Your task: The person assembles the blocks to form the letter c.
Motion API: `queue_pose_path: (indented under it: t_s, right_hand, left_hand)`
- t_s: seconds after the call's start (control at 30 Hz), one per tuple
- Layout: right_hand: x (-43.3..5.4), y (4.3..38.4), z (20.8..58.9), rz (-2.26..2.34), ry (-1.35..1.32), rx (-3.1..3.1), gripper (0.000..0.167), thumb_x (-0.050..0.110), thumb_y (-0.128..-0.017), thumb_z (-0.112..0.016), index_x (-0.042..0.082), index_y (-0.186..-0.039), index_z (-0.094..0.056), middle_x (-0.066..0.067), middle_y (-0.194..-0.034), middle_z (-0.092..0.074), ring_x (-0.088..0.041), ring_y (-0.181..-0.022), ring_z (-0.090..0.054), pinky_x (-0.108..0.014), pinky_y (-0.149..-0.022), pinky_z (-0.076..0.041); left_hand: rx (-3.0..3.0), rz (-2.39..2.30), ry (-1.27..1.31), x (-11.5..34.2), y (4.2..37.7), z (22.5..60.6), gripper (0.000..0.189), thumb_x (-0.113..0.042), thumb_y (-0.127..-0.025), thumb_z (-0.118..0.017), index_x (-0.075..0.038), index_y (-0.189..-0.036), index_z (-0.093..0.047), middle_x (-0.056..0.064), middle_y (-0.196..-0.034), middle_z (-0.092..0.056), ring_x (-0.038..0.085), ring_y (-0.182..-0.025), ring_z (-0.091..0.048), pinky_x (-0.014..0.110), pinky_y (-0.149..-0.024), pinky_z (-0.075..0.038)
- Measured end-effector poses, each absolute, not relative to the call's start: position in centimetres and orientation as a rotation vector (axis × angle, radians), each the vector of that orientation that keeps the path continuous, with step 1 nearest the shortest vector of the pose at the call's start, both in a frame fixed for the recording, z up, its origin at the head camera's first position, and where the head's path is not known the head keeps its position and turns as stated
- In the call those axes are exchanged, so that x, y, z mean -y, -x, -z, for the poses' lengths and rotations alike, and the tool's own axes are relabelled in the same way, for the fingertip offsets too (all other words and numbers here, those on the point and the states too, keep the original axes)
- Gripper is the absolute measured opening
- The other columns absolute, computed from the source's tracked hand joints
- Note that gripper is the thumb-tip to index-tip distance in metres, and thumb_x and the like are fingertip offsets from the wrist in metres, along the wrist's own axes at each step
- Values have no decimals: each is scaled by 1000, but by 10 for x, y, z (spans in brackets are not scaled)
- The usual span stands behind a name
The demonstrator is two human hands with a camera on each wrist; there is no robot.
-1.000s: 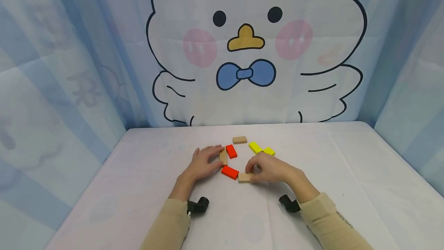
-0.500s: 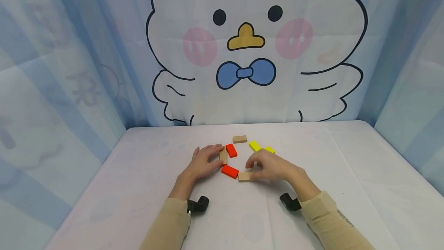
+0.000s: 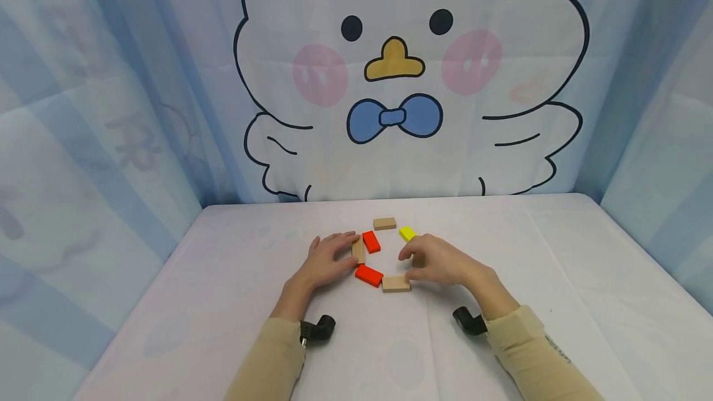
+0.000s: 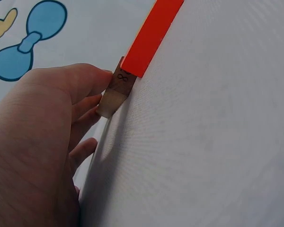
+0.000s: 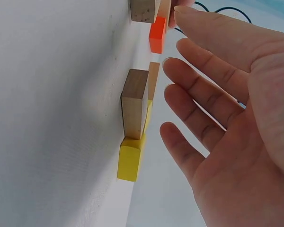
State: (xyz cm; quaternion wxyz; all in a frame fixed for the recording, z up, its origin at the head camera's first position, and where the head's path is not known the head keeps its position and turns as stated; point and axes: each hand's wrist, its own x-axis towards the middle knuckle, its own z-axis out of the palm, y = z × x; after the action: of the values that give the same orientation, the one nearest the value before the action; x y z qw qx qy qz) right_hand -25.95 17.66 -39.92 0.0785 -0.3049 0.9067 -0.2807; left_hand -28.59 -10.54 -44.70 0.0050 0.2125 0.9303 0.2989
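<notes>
My left hand point(image 3: 325, 260) holds a plain wooden block point(image 3: 358, 251) at the left of a loose ring of small blocks. In the left wrist view the thumb lies on one end of that wooden block point(image 4: 114, 99). A red block point(image 3: 369, 275) meets its near end, and a second wooden block point(image 3: 396, 284) touches the red one. Just above and right of that second block hovers my right hand point(image 3: 444, 262), its fingers loosely bent and holding nothing. In the right wrist view another wooden block point(image 5: 135, 101) and a yellow block point(image 5: 131, 160) stand beside the fingers.
Another red block point(image 3: 371, 242) lies inside the ring, right of the left hand. Farther back are a wooden block point(image 3: 384, 223) and a yellow block point(image 3: 408, 233). A white cloth covers the table point(image 3: 223, 327); a printed curtain point(image 3: 401, 166) hangs behind it.
My right hand has drawn slightly right and lifted off the near wooden block, uncovering its right end. It now hides the right-hand yellow block in the head view. The left hand stays put.
</notes>
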Motion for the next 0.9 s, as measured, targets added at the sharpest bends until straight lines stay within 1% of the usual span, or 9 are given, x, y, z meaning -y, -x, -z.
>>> queue_pose_path:
  t_s: [0.1,0.2,0.43,0.7,0.9]
  right_hand:
    - [-178,259,399,841,913,-2733,29,10,-86,-79,5,-114,-71,-1,-110,-67,-19,-92,-59,-37,-85,-52]
    - [-180,259,399,839,920,-2752,29,10,-86,-79,5,-114,-71,-3,-110,-67,-21,-93,-58,-39,-86,-51]
    - [-186,261,399,839,876,-2803,28,11,-88,-77,6,-114,-70,-4,-112,-66,-25,-102,-57,-47,-95,-48]
    - [-190,265,401,850,834,-2843,29,11,-88,-77,4,-116,-70,-6,-112,-67,-26,-102,-58,-47,-94,-49]
    - [-194,268,405,851,844,-2863,29,13,-88,-79,3,-114,-71,-3,-108,-67,-25,-100,-59,-47,-94,-50]
  left_hand:
    - [-2912,-941,-667,106,286,447,53,-32,-96,-61,-17,-147,-55,1,-152,-49,29,-143,-36,62,-118,-5]
    - [-2910,-947,-667,106,286,447,53,-32,-96,-61,-17,-147,-56,1,-152,-49,29,-143,-36,63,-117,-5]
    - [-2908,-953,-665,106,285,447,53,-32,-96,-61,-17,-147,-56,1,-153,-48,29,-143,-36,62,-118,-5]
    - [-2913,-955,-676,106,285,447,53,-31,-96,-62,-17,-146,-56,2,-152,-49,29,-143,-37,62,-118,-6]
    - [-2910,-960,-671,106,286,447,53,-32,-96,-62,-17,-146,-56,1,-152,-49,28,-143,-37,62,-118,-5]
